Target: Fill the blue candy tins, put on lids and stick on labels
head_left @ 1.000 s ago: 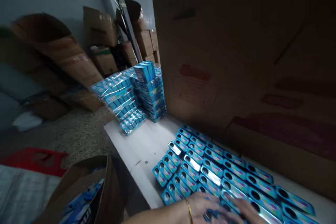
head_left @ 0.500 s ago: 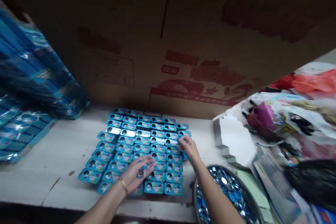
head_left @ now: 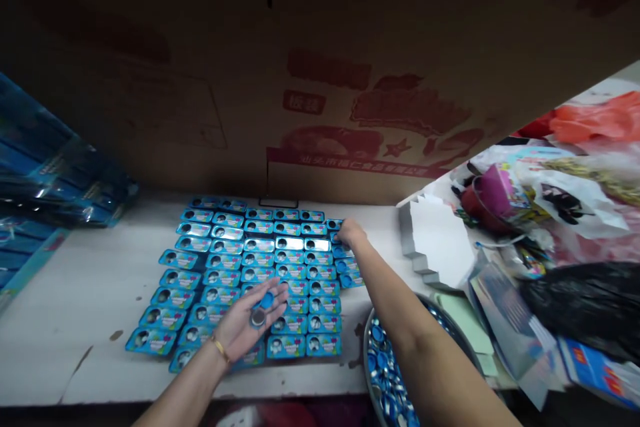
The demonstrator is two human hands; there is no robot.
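Left hand (head_left: 245,323) palm up, fingers outstretched, discs (head_left: 259,317) on it; right hand (head_left: 351,233) at far-right tins (head_left: 343,251), its fingers' grip unclear

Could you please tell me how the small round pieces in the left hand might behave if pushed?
The round pieces look flat and disc-like, so they would probably slide rather than roll. They look small on the open left hand, so they are likely light and could spill if it tilts.
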